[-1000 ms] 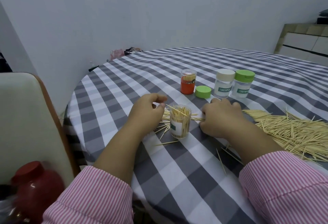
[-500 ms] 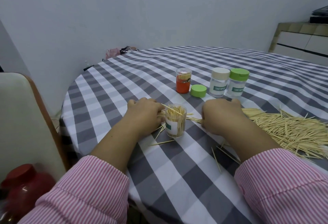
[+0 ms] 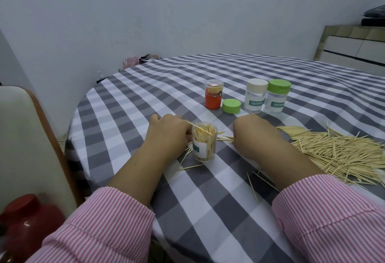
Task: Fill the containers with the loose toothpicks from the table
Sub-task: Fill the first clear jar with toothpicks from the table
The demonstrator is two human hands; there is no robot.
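Pink-striped sleeves frame your hands, which have stayed beside the open jar point(image 3: 204, 141) on the tabletop point(image 3: 129, 104). Your left hand point(image 3: 168, 131) pinches one toothpick point(image 3: 199, 130) over its mouth; your right hand point(image 3: 253, 132) now gathers strays, fingers hidden. Beyond, the loose pile point(image 3: 341, 152) remains large, so filling has far to go.

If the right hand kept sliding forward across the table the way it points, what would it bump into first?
Probably the clear toothpick jar with the cream lid, standing just beyond the right hand. The loose green round lid lies a little to the left of that line. Depth is hard to judge, so it might clip the lid instead.
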